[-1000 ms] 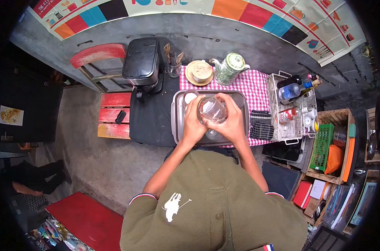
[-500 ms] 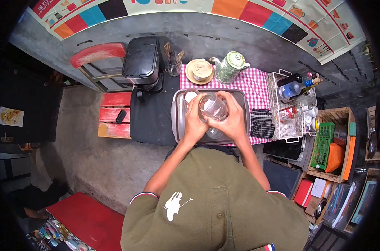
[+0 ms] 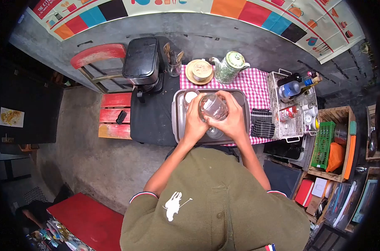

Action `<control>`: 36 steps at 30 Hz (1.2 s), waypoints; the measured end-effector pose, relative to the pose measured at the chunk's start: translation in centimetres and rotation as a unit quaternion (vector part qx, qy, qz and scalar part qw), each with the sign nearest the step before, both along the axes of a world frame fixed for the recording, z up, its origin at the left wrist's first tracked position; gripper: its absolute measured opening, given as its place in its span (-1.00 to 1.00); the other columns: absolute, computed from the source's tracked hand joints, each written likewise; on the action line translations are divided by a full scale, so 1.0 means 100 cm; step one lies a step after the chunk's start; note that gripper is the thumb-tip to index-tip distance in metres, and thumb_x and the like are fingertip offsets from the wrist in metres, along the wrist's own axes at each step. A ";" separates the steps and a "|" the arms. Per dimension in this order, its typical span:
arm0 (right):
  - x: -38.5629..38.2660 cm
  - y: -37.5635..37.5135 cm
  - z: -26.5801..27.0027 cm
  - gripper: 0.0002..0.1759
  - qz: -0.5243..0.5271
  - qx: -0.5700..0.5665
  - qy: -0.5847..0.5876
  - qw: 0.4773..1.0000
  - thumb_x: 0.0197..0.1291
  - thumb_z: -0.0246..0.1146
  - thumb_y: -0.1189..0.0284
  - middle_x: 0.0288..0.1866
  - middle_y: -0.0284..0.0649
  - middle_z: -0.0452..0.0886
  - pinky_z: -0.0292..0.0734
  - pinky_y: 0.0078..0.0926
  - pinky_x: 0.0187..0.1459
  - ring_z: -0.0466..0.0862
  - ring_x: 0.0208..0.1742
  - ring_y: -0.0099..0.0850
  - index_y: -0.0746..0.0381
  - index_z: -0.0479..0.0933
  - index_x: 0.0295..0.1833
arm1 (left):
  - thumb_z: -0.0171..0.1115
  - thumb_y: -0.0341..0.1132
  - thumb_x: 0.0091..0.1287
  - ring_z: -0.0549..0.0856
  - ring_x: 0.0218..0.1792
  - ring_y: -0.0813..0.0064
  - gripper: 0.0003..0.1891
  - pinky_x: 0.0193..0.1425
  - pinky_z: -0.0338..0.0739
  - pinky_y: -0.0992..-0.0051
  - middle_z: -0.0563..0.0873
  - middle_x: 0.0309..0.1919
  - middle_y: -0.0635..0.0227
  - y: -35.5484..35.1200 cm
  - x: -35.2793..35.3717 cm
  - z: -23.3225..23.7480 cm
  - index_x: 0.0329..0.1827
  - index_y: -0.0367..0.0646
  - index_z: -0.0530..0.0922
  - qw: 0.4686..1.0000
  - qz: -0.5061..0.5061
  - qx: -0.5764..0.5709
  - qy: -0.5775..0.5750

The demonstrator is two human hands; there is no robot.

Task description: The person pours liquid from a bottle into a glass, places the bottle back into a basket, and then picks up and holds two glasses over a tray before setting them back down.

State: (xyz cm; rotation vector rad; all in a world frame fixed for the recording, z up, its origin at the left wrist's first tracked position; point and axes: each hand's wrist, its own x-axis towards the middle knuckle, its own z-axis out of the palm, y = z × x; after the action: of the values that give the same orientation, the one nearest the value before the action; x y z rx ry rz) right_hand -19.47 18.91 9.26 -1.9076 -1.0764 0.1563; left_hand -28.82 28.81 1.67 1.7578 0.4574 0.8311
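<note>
Both my hands are wrapped round a clear drinking glass (image 3: 214, 106), one on each side. My left hand (image 3: 196, 119) curls along its left side, and my right hand (image 3: 234, 115) covers its right side with the thumb across the front. The glass is over a dark brown tray (image 3: 180, 125) with a pale rim. Just below my joined fingers shows a round piece of clear glass (image 3: 215, 133). A brown cup with white contents (image 3: 191, 96) stands on the tray, close by my left fingertips.
Behind the tray are a covered cup on a saucer (image 3: 201, 70) and a green patterned teapot (image 3: 230, 69). A black coffee machine (image 3: 142, 62) stands left, near a glass of utensils (image 3: 174, 67). To the right are a folded dark cloth (image 3: 262, 123) and a wire basket of bottles (image 3: 288, 131).
My hands and the glass stay in nearly the same place. At the far lower left, a dark-clothed figure has shifted down, uncovering a checkered patch.
</note>
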 end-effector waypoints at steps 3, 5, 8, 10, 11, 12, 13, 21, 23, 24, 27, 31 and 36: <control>0.000 -0.001 0.001 -0.25 0.000 -0.001 -0.001 1.000 -0.26 0.53 0.31 -0.02 -0.03 0.62 0.59 -0.18 0.05 0.68 0.02 -0.08 0.29 0.48 0.15 | 0.39 -0.51 0.04 0.63 0.17 0.09 -0.31 0.29 0.51 0.23 0.60 0.12 0.04 -0.001 0.000 0.001 0.33 -0.28 0.41 1.000 -0.003 -0.007 -0.009; 0.000 -0.001 0.002 -0.25 0.000 0.000 -0.002 1.000 -0.26 0.54 0.32 -0.02 -0.03 0.62 0.59 -0.19 0.05 0.69 0.02 -0.08 0.29 0.49 0.15 | 0.40 -0.51 0.02 0.63 0.15 0.06 -0.30 0.27 0.51 0.20 0.59 0.11 0.03 -0.001 0.001 0.000 0.33 -0.30 0.40 1.000 -0.003 0.001 -0.016; 0.000 0.000 0.003 -0.25 0.001 0.003 -0.001 1.000 -0.25 0.54 0.32 -0.03 -0.03 0.63 0.59 -0.19 0.05 0.69 0.02 -0.08 0.30 0.49 0.14 | 0.41 -0.50 0.02 0.63 0.14 0.06 -0.28 0.27 0.52 0.21 0.59 0.11 0.03 0.000 0.002 -0.005 0.34 -0.29 0.40 1.000 -0.004 0.010 -0.017; 0.000 -0.001 0.004 -0.26 0.002 0.003 -0.003 1.000 -0.25 0.54 0.31 -0.03 -0.03 0.63 0.59 -0.19 0.05 0.69 0.02 -0.08 0.30 0.49 0.14 | 0.42 -0.49 0.01 0.63 0.14 0.06 -0.28 0.27 0.51 0.20 0.59 0.11 0.03 -0.001 0.002 -0.005 0.34 -0.29 0.40 1.000 -0.008 -0.003 -0.016; 0.000 -0.001 0.004 -0.26 0.003 0.004 -0.004 1.000 -0.25 0.54 0.31 -0.03 -0.03 0.63 0.59 -0.19 0.05 0.69 0.03 -0.08 0.30 0.49 0.14 | 0.42 -0.50 0.03 0.64 0.17 0.10 -0.29 0.29 0.51 0.24 0.60 0.13 0.05 -0.001 0.002 -0.005 0.34 -0.28 0.40 1.000 -0.007 -0.001 -0.011; 0.000 -0.001 0.004 -0.26 0.003 0.005 -0.001 1.000 -0.24 0.54 0.31 -0.02 -0.02 0.63 0.59 -0.19 0.06 0.69 0.03 -0.08 0.31 0.49 0.14 | 0.41 -0.51 0.04 0.65 0.19 0.15 -0.29 0.31 0.51 0.27 0.62 0.14 0.07 -0.001 0.001 -0.003 0.34 -0.26 0.40 1.000 -0.007 0.001 -0.006; 0.000 -0.001 0.004 -0.26 0.003 0.006 0.002 1.000 -0.24 0.54 0.31 -0.02 -0.02 0.63 0.59 -0.19 0.06 0.69 0.03 -0.07 0.31 0.49 0.14 | 0.41 -0.52 0.05 0.66 0.21 0.19 -0.30 0.33 0.51 0.30 0.64 0.16 0.08 -0.002 0.001 -0.002 0.34 -0.24 0.40 1.000 -0.006 0.002 0.000; 0.001 -0.003 0.001 -0.24 -0.001 0.006 0.007 1.000 -0.23 0.54 0.30 0.01 -0.02 0.62 0.59 -0.19 0.08 0.69 0.06 -0.06 0.31 0.49 0.17 | 0.44 -0.48 -0.01 0.62 0.16 0.05 -0.25 0.27 0.51 0.19 0.59 0.12 0.03 -0.002 0.002 -0.004 0.34 -0.30 0.40 1.000 -0.005 0.016 -0.008; -0.001 -0.004 0.000 -0.24 -0.007 0.002 0.010 1.000 -0.23 0.54 0.30 0.01 -0.02 0.62 0.59 -0.19 0.08 0.68 0.06 -0.06 0.31 0.49 0.17 | 0.43 -0.48 -0.01 0.61 0.16 0.05 -0.26 0.27 0.51 0.19 0.59 0.12 0.03 -0.003 0.001 -0.006 0.34 -0.30 0.40 1.000 -0.007 0.012 -0.005; -0.002 -0.005 -0.001 -0.24 -0.007 0.002 0.013 1.000 -0.23 0.54 0.30 0.02 -0.02 0.62 0.59 -0.19 0.09 0.68 0.06 -0.06 0.31 0.49 0.17 | 0.43 -0.49 0.00 0.61 0.17 0.05 -0.27 0.27 0.51 0.19 0.59 0.12 0.03 -0.004 0.000 -0.003 0.34 -0.30 0.40 1.000 -0.009 0.004 -0.004; -0.002 -0.005 -0.001 -0.24 -0.009 -0.001 0.015 1.000 -0.23 0.54 0.30 0.02 -0.02 0.62 0.58 -0.19 0.09 0.68 0.07 -0.06 0.31 0.49 0.17 | 0.42 -0.49 0.00 0.60 0.17 0.04 -0.27 0.27 0.50 0.18 0.60 0.11 0.03 -0.004 0.000 -0.005 0.33 -0.30 0.40 1.000 -0.007 0.006 -0.001; -0.002 -0.006 -0.001 -0.23 -0.013 -0.002 0.016 1.000 -0.23 0.55 0.29 0.03 -0.02 0.61 0.58 -0.20 0.11 0.67 0.08 -0.07 0.32 0.48 0.17 | 0.44 -0.47 -0.02 0.60 0.16 0.03 -0.27 0.28 0.48 0.16 0.60 0.09 0.03 -0.005 0.001 -0.004 0.32 -0.30 0.41 1.000 -0.012 0.006 0.000; -0.001 -0.006 -0.002 -0.22 -0.009 -0.005 0.009 1.000 -0.22 0.55 0.28 0.04 -0.02 0.61 0.57 -0.20 0.11 0.67 0.08 -0.08 0.33 0.48 0.18 | 0.46 -0.43 -0.03 0.60 0.16 0.02 -0.26 0.29 0.47 0.16 0.60 0.10 0.02 -0.003 0.001 -0.005 0.31 -0.30 0.41 1.000 -0.016 0.012 -0.004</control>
State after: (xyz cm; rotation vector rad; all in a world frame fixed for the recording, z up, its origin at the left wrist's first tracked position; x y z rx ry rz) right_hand -19.53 18.34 9.02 -1.9203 -1.0485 0.1689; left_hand -28.72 28.48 1.19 1.7793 0.4149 0.8251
